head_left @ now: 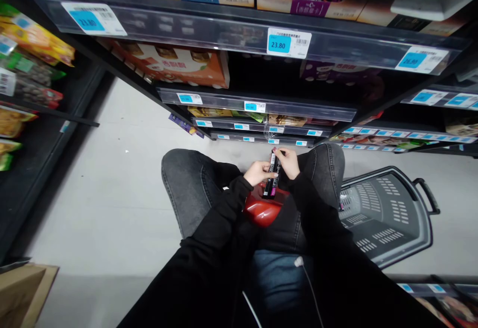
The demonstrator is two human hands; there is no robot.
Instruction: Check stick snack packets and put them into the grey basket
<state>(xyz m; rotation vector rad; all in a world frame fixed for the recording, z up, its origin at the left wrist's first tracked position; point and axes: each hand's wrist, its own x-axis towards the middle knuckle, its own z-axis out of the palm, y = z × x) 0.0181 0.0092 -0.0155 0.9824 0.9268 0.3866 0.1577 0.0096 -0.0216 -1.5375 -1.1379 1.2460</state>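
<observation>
Both hands hold one slim dark packet [273, 172] upright over the lap: left hand [259, 172] grips its side, right hand [287, 162] pinches its top; a red device [263, 210] lies beneath; the grey basket [392, 213] alongside appears empty, so little seems gathered yet.
</observation>
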